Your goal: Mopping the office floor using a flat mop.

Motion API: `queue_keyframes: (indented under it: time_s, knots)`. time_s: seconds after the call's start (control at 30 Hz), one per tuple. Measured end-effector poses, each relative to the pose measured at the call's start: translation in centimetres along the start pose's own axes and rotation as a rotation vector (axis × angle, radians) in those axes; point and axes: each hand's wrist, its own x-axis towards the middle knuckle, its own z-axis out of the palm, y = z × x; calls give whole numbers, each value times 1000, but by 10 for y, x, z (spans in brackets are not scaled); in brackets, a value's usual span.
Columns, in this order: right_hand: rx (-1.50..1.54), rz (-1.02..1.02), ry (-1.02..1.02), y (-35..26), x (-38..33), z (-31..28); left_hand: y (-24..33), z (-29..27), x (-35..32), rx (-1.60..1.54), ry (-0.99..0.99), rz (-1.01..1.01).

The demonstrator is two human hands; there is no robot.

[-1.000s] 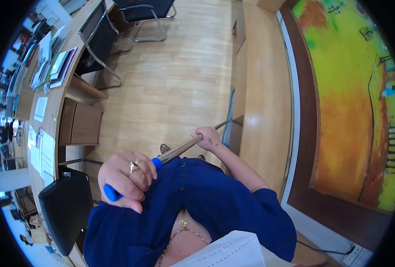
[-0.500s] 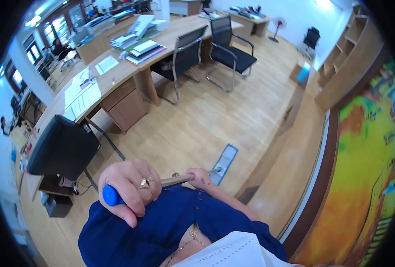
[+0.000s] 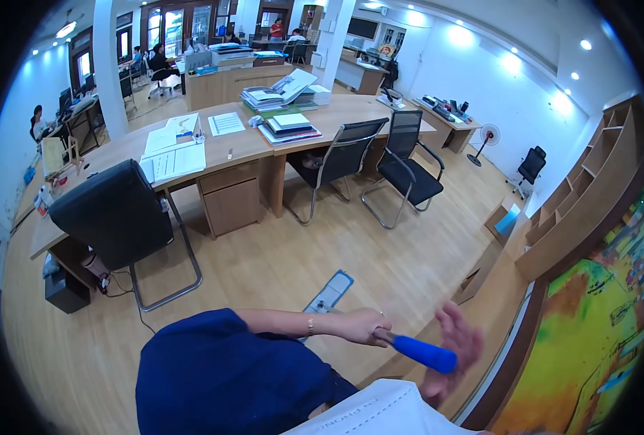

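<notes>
My left hand (image 3: pixel 359 325), a bracelet at its wrist, is closed on the pole of a flat mop just below its blue grip (image 3: pixel 425 354). My right hand (image 3: pixel 454 349) is blurred, with fingers spread beside and behind the blue grip's end, not wrapped round it. The pale blue mop head (image 3: pixel 330 290) lies flat on the wooden floor ahead of my blue sleeve (image 3: pixel 220 370). Most of the pole is hidden behind my left arm.
A black office chair (image 3: pixel 111 217) stands to the left at a long curved desk (image 3: pixel 242 148) with papers and book stacks. Two mesh chairs (image 3: pixel 340 159) stand further back. A wooden shelf unit (image 3: pixel 590 196) and a colourful wall map (image 3: pixel 597 333) line the right. People sit at distant desks.
The view has swung up from the floor to the room. The fist that held the blue grip has come off it, and the fingers are now spread beside it.
</notes>
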Motion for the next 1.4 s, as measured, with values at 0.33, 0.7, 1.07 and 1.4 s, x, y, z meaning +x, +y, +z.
queue_keyframes:
  time_s: [0.33, 0.7, 1.07, 1.4]
  knots:
    - [-215, 113, -60, -61, -21, 27, -112, 86, -37, -212, -196, -84]
    - [-114, -26, -419, -26, 10, 114, -147, 4, -138, -148, -87, -146]
    - [-70, 170, -50, 27, -2, 279, -238, -95, -260, -26, -13, -294]
    - [-135, 487, -249, 53, -14, 353, -307, -149, -336, 70, -96, -469]
